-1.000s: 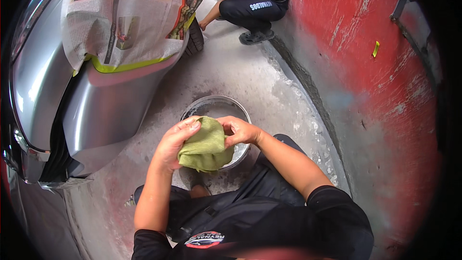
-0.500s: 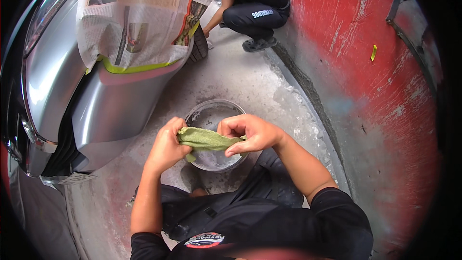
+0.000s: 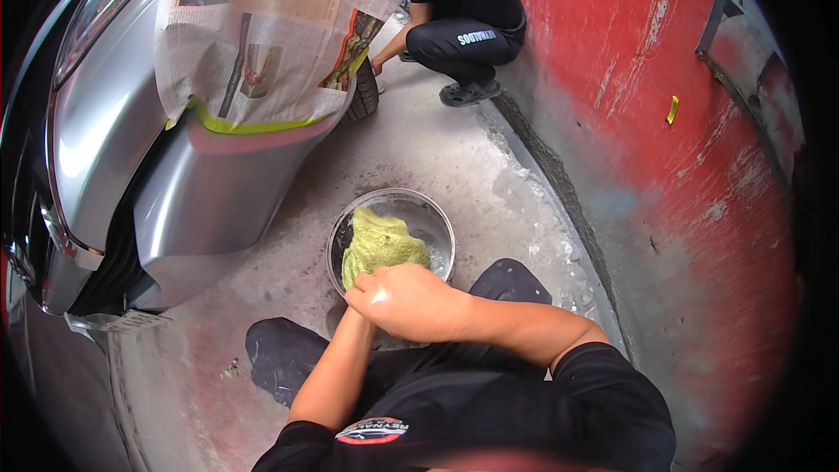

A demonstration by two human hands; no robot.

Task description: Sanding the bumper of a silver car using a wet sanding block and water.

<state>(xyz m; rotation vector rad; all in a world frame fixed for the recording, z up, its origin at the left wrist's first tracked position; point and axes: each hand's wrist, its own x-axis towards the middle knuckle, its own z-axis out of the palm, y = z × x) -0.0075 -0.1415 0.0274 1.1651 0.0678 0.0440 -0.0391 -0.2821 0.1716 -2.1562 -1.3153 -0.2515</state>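
Hanging over the bucket (image 3: 437, 225) — perhaps so drips land inside — the green cloth (image 3: 383, 243) sits just past the curled right hand (image 3: 412, 301), crossed over the left wrist (image 3: 351, 327), the left hand hidden and either grip impossible to tell.

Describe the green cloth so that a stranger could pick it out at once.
Start at the big silver vehicle on the left, then go right across the floor to the round bucket. Over its opening, just beyond the right hand, is the crumpled cloth. Its yellowish green colour and wrinkled folds set it apart from the grey bucket.
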